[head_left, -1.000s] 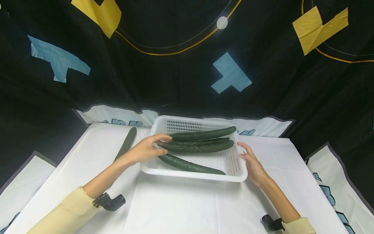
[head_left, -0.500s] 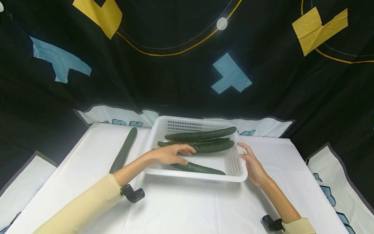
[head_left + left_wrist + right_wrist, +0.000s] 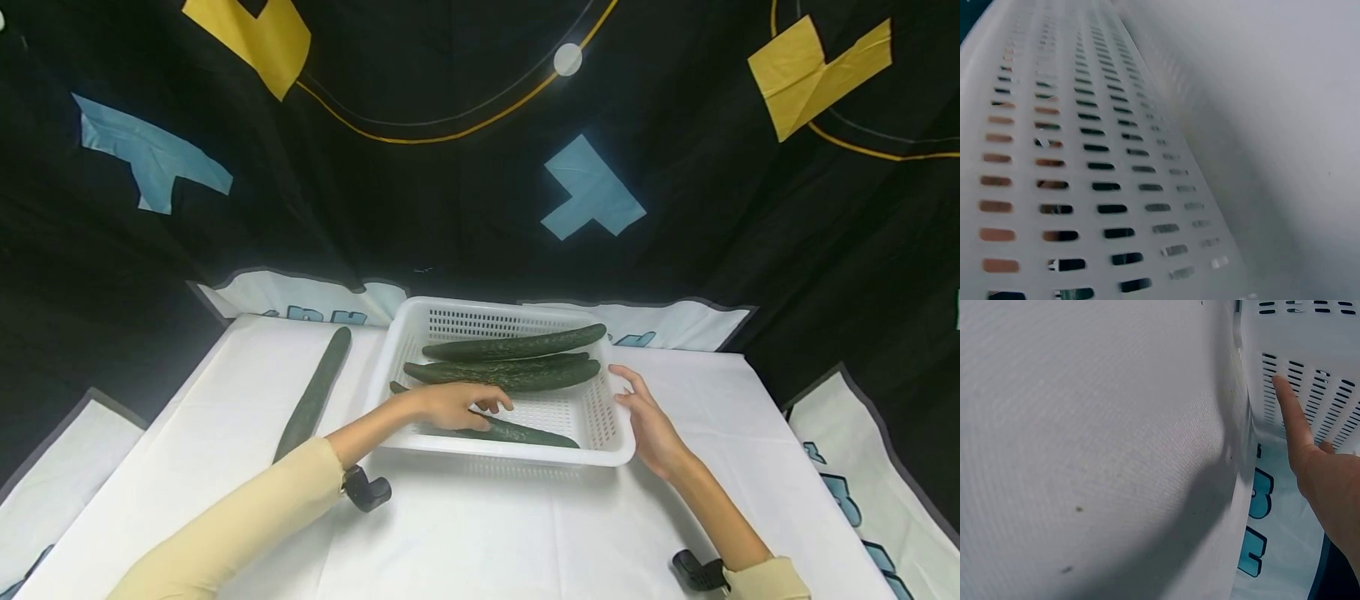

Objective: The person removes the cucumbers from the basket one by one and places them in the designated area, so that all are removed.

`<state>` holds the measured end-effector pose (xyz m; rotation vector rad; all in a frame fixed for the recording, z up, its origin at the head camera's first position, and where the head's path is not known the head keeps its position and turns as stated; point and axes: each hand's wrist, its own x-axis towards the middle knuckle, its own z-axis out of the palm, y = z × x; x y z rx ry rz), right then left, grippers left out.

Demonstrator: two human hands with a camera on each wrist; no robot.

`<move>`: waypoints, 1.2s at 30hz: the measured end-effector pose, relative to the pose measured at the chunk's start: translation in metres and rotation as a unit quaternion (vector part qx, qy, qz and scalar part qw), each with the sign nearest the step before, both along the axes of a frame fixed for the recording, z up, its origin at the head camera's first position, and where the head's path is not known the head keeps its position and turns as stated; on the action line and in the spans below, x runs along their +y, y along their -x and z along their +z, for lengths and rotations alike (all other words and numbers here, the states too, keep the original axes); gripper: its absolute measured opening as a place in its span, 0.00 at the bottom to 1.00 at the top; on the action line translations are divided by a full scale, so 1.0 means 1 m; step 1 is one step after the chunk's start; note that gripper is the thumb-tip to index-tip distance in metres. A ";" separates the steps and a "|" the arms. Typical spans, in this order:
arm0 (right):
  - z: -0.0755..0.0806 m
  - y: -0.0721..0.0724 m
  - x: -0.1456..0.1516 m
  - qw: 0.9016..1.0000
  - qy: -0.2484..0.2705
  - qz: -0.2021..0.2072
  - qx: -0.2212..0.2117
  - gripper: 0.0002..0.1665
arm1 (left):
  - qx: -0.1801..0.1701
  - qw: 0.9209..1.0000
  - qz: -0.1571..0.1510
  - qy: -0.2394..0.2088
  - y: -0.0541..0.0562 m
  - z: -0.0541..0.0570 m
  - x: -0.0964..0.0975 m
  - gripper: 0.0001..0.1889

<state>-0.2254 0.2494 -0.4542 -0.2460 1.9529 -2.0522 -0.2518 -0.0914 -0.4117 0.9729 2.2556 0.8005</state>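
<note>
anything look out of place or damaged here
One cucumber lies alone on the white tablecloth, outside the plastic basket holding the other cucumbers. In the right wrist view, small dark specks dot the tablecloth. No damage shows.

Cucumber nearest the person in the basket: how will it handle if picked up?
Likely stiff: the near cucumber lies as one long, gently curved piece. Its rounded body may roll if nudged, though the walls of the basket would probably check it. Given its length, it may tip at one end if the left hand grips off-centre.
</note>
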 end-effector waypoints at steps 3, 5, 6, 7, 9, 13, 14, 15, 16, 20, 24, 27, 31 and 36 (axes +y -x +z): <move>-0.001 0.001 0.000 1.000 0.001 -0.001 -0.001 0.31 | 0.015 0.999 -0.010 0.029 0.004 -0.001 0.000 0.21; -0.002 0.001 0.001 1.000 0.002 -0.001 -0.003 0.31 | 0.024 0.998 -0.017 0.048 0.005 -0.001 0.000 0.20; -0.002 0.001 0.001 1.000 0.002 -0.002 -0.004 0.31 | 0.028 0.998 -0.020 0.056 0.006 -0.001 0.001 0.21; -0.002 0.001 0.001 1.000 0.003 -0.002 -0.004 0.31 | 0.029 0.997 -0.022 0.062 0.006 -0.002 0.002 0.21; -0.003 0.001 0.001 1.000 0.004 -0.002 -0.004 0.30 | 0.026 0.997 -0.024 0.072 0.007 -0.002 0.003 0.23; -0.003 0.001 0.001 1.000 0.005 -0.001 -0.002 0.31 | 0.025 0.996 -0.025 0.086 0.007 -0.002 0.005 0.25; -0.003 0.001 0.000 1.000 0.004 -0.001 -0.002 0.31 | 0.028 0.995 -0.027 0.088 0.007 -0.003 0.005 0.25; -0.003 0.001 0.000 1.000 0.002 -0.001 -0.001 0.31 | 0.033 0.995 -0.029 0.091 0.007 -0.002 0.006 0.25; -0.003 0.001 0.000 1.000 0.001 -0.001 -0.001 0.31 | 0.038 0.995 -0.032 0.090 0.007 -0.003 0.006 0.25; -0.002 0.001 0.000 1.000 0.000 -0.003 -0.001 0.32 | 0.048 0.996 -0.042 0.068 0.006 -0.002 0.007 0.26; -0.002 0.001 0.000 1.000 0.003 0.000 -0.003 0.32 | 0.070 0.995 -0.053 0.052 0.005 0.002 0.009 0.26; -0.002 0.002 0.000 1.000 0.002 0.003 -0.004 0.32 | 0.097 0.992 -0.050 0.054 0.003 0.009 0.010 0.26; -0.002 0.003 0.001 1.000 0.007 0.005 -0.002 0.31 | 0.126 0.990 -0.038 0.054 0.001 0.023 0.009 0.25; -0.002 0.003 0.002 1.000 0.008 0.002 -0.001 0.30 | 0.161 0.986 -0.028 0.021 0.001 0.040 0.001 0.25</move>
